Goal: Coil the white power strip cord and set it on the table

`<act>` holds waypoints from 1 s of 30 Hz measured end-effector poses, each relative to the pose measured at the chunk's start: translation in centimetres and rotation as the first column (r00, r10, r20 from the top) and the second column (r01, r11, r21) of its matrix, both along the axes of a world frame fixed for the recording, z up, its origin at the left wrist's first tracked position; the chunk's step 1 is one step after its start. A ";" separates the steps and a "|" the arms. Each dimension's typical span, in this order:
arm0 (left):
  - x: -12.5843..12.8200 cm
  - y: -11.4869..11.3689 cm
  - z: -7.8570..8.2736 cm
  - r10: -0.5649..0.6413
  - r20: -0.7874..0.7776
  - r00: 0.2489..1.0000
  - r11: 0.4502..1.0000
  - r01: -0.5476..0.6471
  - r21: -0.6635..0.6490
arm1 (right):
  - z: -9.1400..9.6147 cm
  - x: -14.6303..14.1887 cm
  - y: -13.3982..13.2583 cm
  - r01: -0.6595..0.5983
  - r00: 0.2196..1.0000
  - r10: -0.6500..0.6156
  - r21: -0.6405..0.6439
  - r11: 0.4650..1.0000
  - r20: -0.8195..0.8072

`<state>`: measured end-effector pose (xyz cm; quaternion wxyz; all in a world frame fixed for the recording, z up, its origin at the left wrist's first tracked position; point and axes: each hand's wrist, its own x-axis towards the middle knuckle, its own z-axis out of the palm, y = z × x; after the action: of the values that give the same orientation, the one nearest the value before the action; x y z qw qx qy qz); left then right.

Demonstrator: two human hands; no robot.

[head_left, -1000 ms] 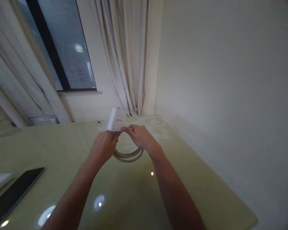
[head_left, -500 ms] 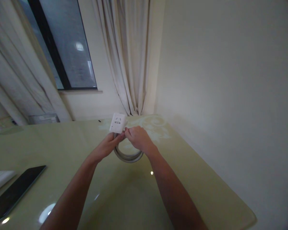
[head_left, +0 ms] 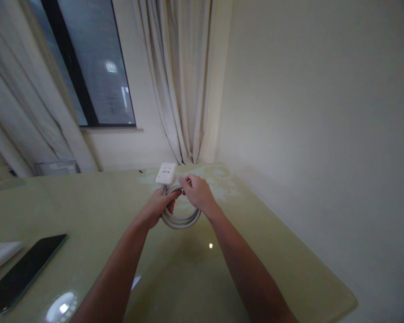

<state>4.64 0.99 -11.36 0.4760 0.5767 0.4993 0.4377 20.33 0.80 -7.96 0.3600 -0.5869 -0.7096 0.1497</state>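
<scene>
A pale grey power cable [head_left: 180, 223], wound into a loop of several turns, is held up over the table. At its upper left sits the white socket block [head_left: 165, 173] of this extension cord, its outlet holes facing me. My left hand [head_left: 159, 205] is closed around the left side of the coil, just below the block, thumb across the turns. My right hand [head_left: 195, 190] pinches the cable at the upper right of the coil. Part of the loop is hidden behind my fingers.
The glossy greenish table [head_left: 87, 206] meets a bare wall [head_left: 306, 134] along its right side. A dark tablet-like slab [head_left: 25, 273] lies at the left beside a white object [head_left: 2, 255]. Behind are curtains [head_left: 178, 80] and a window [head_left: 97, 63]. A tiny dark item [head_left: 140, 171] lies at the far edge.
My left hand has moved down slightly from the socket block onto the coil. The block now stands clear above it, and more of the loop's top shows. My right hand stays close by.
</scene>
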 end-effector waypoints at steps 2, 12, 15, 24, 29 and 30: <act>0.3 0.4 -0.4 0.071 -0.011 0.997 0.997 -0.071 0.005 | 0.0 -0.2 -0.3 0.032 0.993 -0.029 -0.025 0.999 0.113; 0.8 0.5 -1.3 0.056 -0.041 0.998 0.998 -0.056 -0.016 | -0.3 0.3 0.1 0.001 0.882 -0.048 0.101 0.995 0.469; 1.6 0.2 -1.8 -0.017 0.034 0.999 0.999 0.018 -0.047 | -0.3 1.2 0.7 -0.006 0.893 -0.031 0.081 0.997 0.448; 3.3 1.5 -4.3 0.111 0.167 0.980 0.992 -0.098 -0.086 | -2.0 2.9 1.7 -0.014 0.977 0.030 -0.077 0.997 0.213; 5.4 0.6 -6.6 -0.020 -0.025 0.999 0.995 0.017 -0.103 | -4.8 6.7 2.0 0.127 0.882 -0.049 -0.138 0.982 0.469; 6.1 0.5 -7.1 -0.049 -0.083 0.995 0.994 0.040 -0.100 | -5.5 7.7 2.0 0.125 0.874 -0.033 -0.160 0.979 0.484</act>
<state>10.76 1.53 -18.44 0.4917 0.5818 0.5271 0.3767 28.07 2.79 -13.47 0.1225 -0.6653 -0.7347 0.0508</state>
